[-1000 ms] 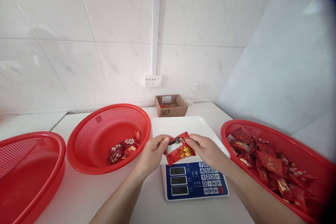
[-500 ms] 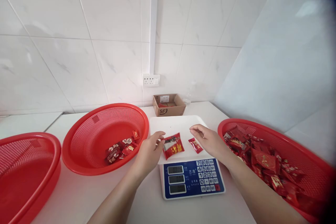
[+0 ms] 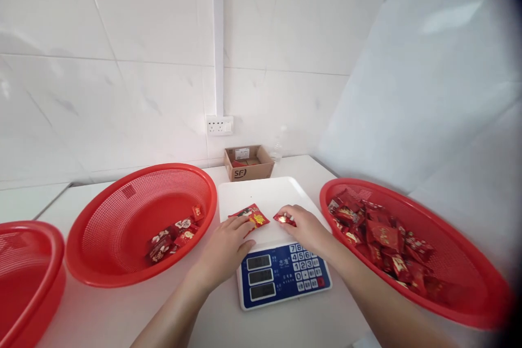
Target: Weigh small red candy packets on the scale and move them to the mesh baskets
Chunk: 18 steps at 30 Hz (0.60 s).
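A red-and-gold plastic packet [image 3: 258,218] lies on the white-and-blue electronic scale [image 3: 261,189], partly under the loosely open left hand [image 3: 227,244]. Over the scale's right half, the right hand [image 3: 305,227] pinches a small shiny red packet [image 3: 284,220].

Packets [image 3: 259,219] on scale [image 3: 261,191], baskets [image 3: 163,178] either side, box [image 3: 253,173] behind

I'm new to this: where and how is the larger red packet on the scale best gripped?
Probably pinch the larger red packet by its right edge, coming from above right: it looks flat, that edge is exposed, and the left hand covers its near-left part.
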### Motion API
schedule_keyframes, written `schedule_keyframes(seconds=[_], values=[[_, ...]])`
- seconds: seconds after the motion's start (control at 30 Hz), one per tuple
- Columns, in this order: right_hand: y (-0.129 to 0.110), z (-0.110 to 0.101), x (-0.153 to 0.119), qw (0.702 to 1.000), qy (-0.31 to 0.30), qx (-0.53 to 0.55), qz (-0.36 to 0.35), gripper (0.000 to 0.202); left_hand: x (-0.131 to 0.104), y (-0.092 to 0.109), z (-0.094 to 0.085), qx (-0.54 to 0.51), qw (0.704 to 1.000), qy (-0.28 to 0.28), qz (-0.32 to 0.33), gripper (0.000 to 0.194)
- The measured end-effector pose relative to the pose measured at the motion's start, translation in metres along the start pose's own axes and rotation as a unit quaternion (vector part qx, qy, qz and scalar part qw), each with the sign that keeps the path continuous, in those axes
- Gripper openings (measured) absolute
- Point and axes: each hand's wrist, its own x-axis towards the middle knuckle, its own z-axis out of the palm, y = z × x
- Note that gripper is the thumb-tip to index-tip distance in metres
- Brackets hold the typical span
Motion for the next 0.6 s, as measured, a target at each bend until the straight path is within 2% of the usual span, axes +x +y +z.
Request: schedule_keyframes(seconds=[0.23,0.33,0.4,0.47,0.6], values=[[-0.009,0.008,-0.006,0.999,0.018,-0.028,0.022,0.018,-0.001,0.001,0.001,0.088,0.996,-0.023,-0.02,0.04],[-0.011,0.001,-0.009,0.999,0.02,-0.046,0.023,0.024,-0.003,0.001,0.002,0.089,0.995,-0.019,-0.027,0.04],[-0.004,-0.016,-0.008,0.997,0.034,-0.053,0.034,0.028,-0.005,0.002,0.002,0.071,0.997,-0.01,-0.03,0.04],[0.012,-0.039,-0.004,0.994,0.06,-0.064,0.061,0.032,-0.006,0.002,0.001,0.042,0.999,-0.007,-0.028,0.04],[0.069,-0.083,0.004,0.981,0.096,-0.094,0.139,0.031,-0.006,0.003,-0.002,-0.003,1.0,0.014,-0.019,0.04]])
